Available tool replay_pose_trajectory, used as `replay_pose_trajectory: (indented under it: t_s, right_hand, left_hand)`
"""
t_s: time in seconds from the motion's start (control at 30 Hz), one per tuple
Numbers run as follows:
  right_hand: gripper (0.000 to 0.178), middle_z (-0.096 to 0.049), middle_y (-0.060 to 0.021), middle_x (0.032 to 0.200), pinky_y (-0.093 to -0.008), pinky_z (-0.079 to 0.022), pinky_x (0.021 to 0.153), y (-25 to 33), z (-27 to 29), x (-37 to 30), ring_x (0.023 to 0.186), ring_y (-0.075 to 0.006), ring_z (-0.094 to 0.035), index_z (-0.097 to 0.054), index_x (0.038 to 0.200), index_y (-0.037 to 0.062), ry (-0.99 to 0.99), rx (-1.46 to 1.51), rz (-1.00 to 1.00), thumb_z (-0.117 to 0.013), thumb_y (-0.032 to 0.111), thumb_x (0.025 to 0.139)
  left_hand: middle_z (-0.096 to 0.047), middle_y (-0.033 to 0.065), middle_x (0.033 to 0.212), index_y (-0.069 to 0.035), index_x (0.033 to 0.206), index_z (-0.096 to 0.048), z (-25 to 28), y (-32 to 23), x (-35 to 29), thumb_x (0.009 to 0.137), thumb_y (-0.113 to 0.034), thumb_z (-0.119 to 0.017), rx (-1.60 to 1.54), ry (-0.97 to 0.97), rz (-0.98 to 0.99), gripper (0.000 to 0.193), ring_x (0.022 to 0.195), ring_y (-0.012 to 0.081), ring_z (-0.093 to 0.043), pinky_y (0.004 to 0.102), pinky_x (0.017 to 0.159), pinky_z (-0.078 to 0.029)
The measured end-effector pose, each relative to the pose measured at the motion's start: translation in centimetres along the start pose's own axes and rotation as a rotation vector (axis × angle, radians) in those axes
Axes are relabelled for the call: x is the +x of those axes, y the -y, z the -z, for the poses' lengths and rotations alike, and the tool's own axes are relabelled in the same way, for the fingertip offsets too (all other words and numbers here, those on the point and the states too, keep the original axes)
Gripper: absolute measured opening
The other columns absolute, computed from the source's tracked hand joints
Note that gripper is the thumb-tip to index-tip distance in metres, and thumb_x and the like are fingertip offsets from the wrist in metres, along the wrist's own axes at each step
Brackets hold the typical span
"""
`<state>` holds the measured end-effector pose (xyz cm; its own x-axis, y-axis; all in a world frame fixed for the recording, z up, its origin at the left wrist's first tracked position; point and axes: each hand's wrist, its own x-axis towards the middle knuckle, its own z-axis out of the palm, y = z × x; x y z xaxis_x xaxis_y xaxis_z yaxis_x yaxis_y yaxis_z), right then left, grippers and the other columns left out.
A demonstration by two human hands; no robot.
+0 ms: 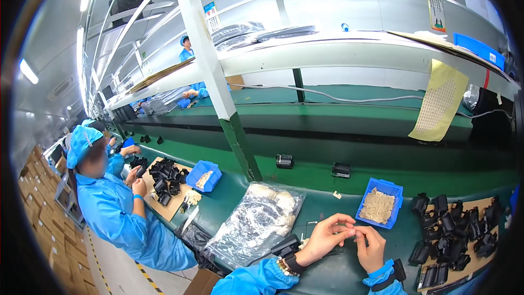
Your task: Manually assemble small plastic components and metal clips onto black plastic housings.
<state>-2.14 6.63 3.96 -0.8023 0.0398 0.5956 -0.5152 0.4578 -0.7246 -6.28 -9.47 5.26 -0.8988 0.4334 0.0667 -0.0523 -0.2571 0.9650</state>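
Observation:
My left hand (326,239) and my right hand (371,247) meet at the fingertips over the green bench. Both have thumb and forefinger pinched together. Whatever sits between them is too small to make out. Just beyond my fingers stands a blue bin (397,213) holding many flat beige pieces (377,205). One loose beige piece (337,194) lies on the bench left of the bin. To the right, a heap of black plastic parts (448,229) covers a tan board (487,203). Thin dark pins (310,223) show beside my left hand.
A clear plastic bag (256,221) with whitish contents lies to my left. Two black parts (284,161) (341,170) rest farther back. A post (234,142) rises from the bench under an overhead shelf (327,54). A co-worker (117,207) sits at left beside another blue bin (214,179).

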Motion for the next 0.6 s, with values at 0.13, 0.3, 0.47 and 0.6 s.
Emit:
replay_pose_trajectory:
  t_s: [0.13, 0.3, 0.47, 0.6]
  right_hand:
    - [0.009, -0.068, -0.0128, 0.083, -0.0331, -0.052, 0.063, 0.7, 0.1, -0.7, 0.070, -0.0259, -0.067, -0.067, 0.096, 0.0004, 0.025, 0.029, -0.026, -0.063, 0.002, 0.089]
    - [0.014, -0.070, -0.0135, 0.087, -0.0314, -0.053, 0.066, 3.3, 0.3, -1.1, 0.076, -0.0233, -0.069, -0.068, 0.101, 0.0010, -0.061, 0.114, -0.032, -0.064, 0.001, 0.087]
    - [0.018, -0.069, -0.0124, 0.090, -0.0347, -0.054, 0.070, 6.8, 2.6, -1.6, 0.080, -0.0284, -0.068, -0.068, 0.102, 0.0040, -0.135, 0.115, 0.052, -0.067, 0.002, 0.085]
    - [0.022, -0.068, -0.0122, 0.095, -0.0370, -0.054, 0.070, 7.6, 5.0, -5.4, 0.083, -0.0292, -0.067, -0.064, 0.108, 0.0010, -0.201, 0.124, 0.072, -0.064, 0.002, 0.087]
  left_hand:
    - [-0.058, 0.0037, 0.101, -0.002, 0.113, -0.057, -0.5, 0.2, -1.6, 0.088, -0.003, -0.070, -0.082, -0.073, 0.056, 0.029, 0.088, 0.0074, -0.062, 0.0177, 0.057, -0.046]
    - [-0.060, 0.0047, 0.099, -0.003, 0.110, -0.058, -1.9, -0.8, -3.2, 0.085, 0.001, -0.071, -0.221, -0.160, -0.035, 0.029, 0.073, 0.0062, -0.059, 0.0172, 0.052, -0.043]
    - [-0.061, 0.0047, 0.096, -0.003, 0.105, -0.057, -4.8, -4.0, -5.2, 0.084, 0.001, -0.072, -0.150, -0.172, -0.115, 0.027, 0.060, 0.0030, -0.052, 0.0145, 0.044, -0.036]
    - [-0.057, 0.0071, 0.099, -0.002, 0.104, -0.054, -7.3, -3.1, -7.1, 0.081, 0.008, -0.071, -0.118, -0.119, -0.108, 0.031, 0.071, 0.0071, -0.059, 0.0136, 0.041, -0.038]
